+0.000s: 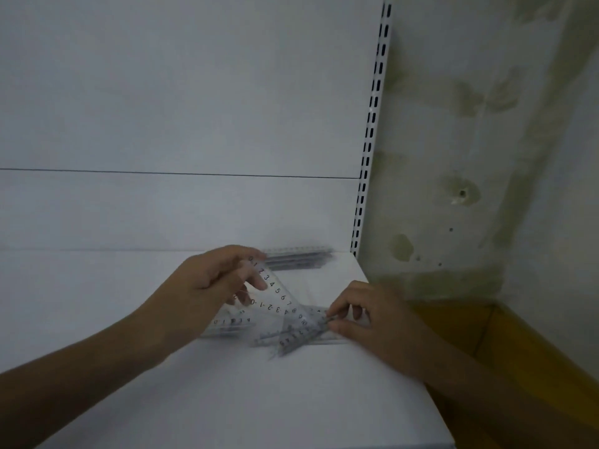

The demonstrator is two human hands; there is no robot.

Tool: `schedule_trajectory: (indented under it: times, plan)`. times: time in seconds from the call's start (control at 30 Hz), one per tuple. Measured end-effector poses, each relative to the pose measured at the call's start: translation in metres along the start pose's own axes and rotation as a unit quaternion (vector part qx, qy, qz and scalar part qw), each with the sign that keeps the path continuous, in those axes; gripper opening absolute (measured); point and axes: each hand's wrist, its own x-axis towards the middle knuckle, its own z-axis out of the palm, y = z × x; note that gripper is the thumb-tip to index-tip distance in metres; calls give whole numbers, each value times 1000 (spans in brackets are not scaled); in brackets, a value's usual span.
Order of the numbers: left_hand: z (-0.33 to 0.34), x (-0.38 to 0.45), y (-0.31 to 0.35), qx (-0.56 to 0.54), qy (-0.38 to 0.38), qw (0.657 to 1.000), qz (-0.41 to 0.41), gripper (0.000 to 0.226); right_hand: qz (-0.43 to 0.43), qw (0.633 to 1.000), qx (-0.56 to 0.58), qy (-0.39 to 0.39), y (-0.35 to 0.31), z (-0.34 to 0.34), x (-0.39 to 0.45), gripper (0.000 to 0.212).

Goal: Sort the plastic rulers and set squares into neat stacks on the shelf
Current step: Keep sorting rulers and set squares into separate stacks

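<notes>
Left hand (pixel 210 280) pinching top corner of clear set square (pixel 278 303), tilted up off white shelf (pixel 227 400). Right hand (pixel 366 322) pinching its lower right corner, over loose clear rulers (pixel 291 338) mid-shelf. Ruler stack (pixel 298 259) flat at back right corner, by slotted upright (pixel 372 124).

Left hand (pixel 207 280) pinches the top corner of a clear set square (pixel 275 299), tilted up off the white shelf (pixel 227 400). Right hand (pixel 372 322) pinches its lower right corner. Loose clear rulers (pixel 233 324) lie under it; a ruler stack (pixel 298 259) sits against the back panel (pixel 178 108). Stained wall (pixel 470 140) on the right.
</notes>
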Motion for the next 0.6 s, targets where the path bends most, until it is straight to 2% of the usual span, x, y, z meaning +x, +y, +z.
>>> schedule_trajectory:
  times: [0.13,0.23,0.37,0.47,0.6]
  plan:
    - [-6,-3,-1,-41,13,999,-22,35,-13,1000,9,3,2,1,-1,7]
    - [-15,-4,-6,-31,16,999,-42,22,-13,1000,9,4,4,3,0,5]
    - [-29,-1,-9,-90,6,994,-64,6,-19,1000,7,4,6,5,1,5]
    - [-38,5,-18,-107,-22,993,-53,10,-18,1000,4,3,7,5,0,7]
    - [-41,12,-37,-137,-100,984,-52,10,-9,1000,11,0,7,6,0,8]
